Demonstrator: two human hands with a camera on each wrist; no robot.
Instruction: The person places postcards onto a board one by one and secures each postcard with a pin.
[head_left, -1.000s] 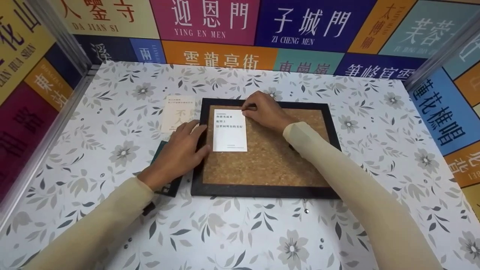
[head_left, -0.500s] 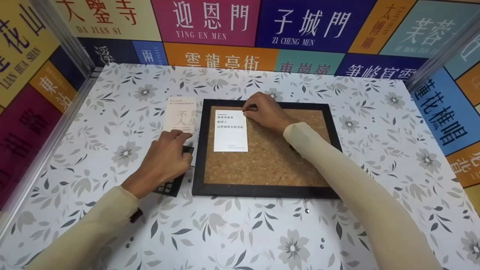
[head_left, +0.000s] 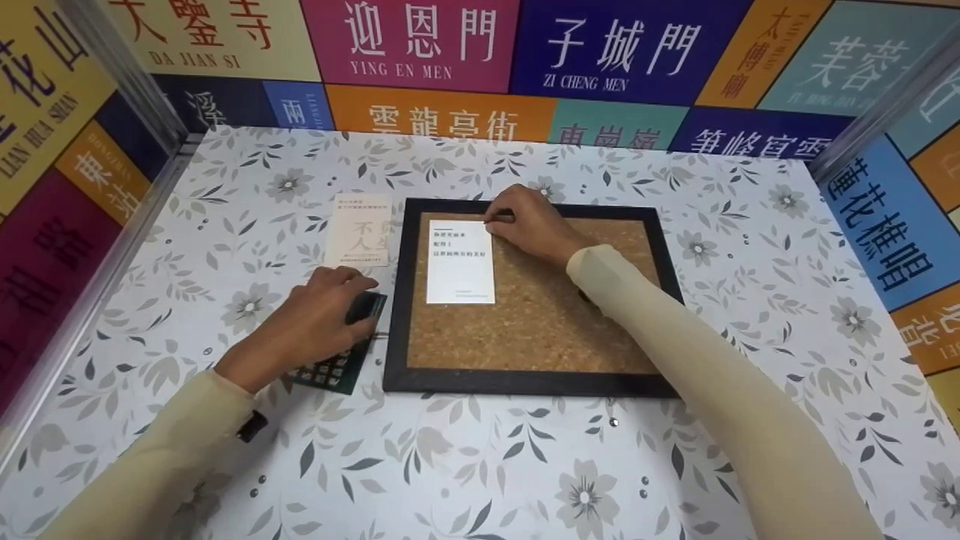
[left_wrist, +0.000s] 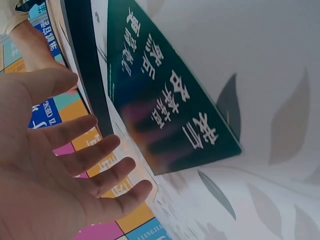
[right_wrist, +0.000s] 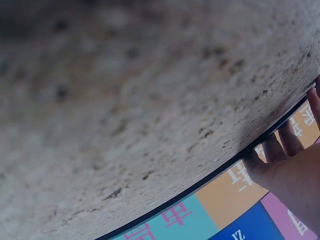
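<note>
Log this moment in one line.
left hand: over green card; right hand: at upper-right corner of white card; white card: on black-framed corkboard

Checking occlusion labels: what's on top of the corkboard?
On the corkboard: white card, upper left, with the right hand at its top-right corner. What's under card, hand and sleeve is hidden.

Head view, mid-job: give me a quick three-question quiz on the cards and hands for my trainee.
1. True or false: the right hand is at the lower left corner of the white card.
2. In the head view, where is the cream card? A) left of the black frame B) inside it C) right of it
3. Which card is the left hand over?

Key: 1 false, upper right; 2 A; 3 the green card.
</note>
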